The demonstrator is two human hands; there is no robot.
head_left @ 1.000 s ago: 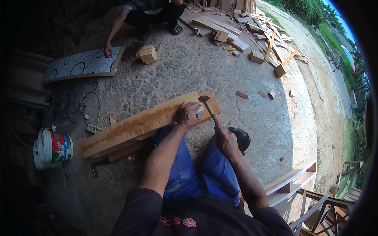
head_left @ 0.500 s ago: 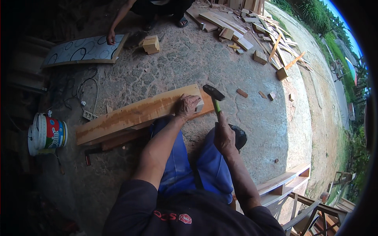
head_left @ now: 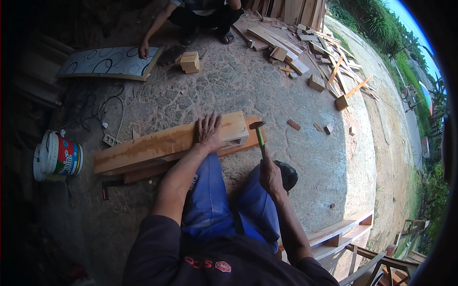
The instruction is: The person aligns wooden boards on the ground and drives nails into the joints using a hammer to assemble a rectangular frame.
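A long hollow wooden beam (head_left: 143, 146), built of pale boards with a darker stain along its top, lies across the floor in front of my knees. Its right end shows an opening. Beneath it rests a reddish-brown plank (head_left: 256, 135) that juts out on the right. My left hand (head_left: 210, 133) lies flat on the beam near that end, fingers spread. Closed round a green handle, my right hand (head_left: 271, 177) holds a hammer (head_left: 260, 136) upright; its dark head is beside the beam's right end.
Across from me a person (head_left: 202, 16) squats, one hand on a patterned panel (head_left: 90, 64). A wood block (head_left: 190, 62) stands nearby. Offcuts (head_left: 281, 47) pile at the far right. Left are a paint bucket (head_left: 59, 155) and a power strip (head_left: 111, 139). A wooden frame (head_left: 334, 238) lies lower right.
My left hand has slid left from the beam's right end, its fingers now spread on the top. The hammer head has turned and sits slightly lower, still in my right hand.
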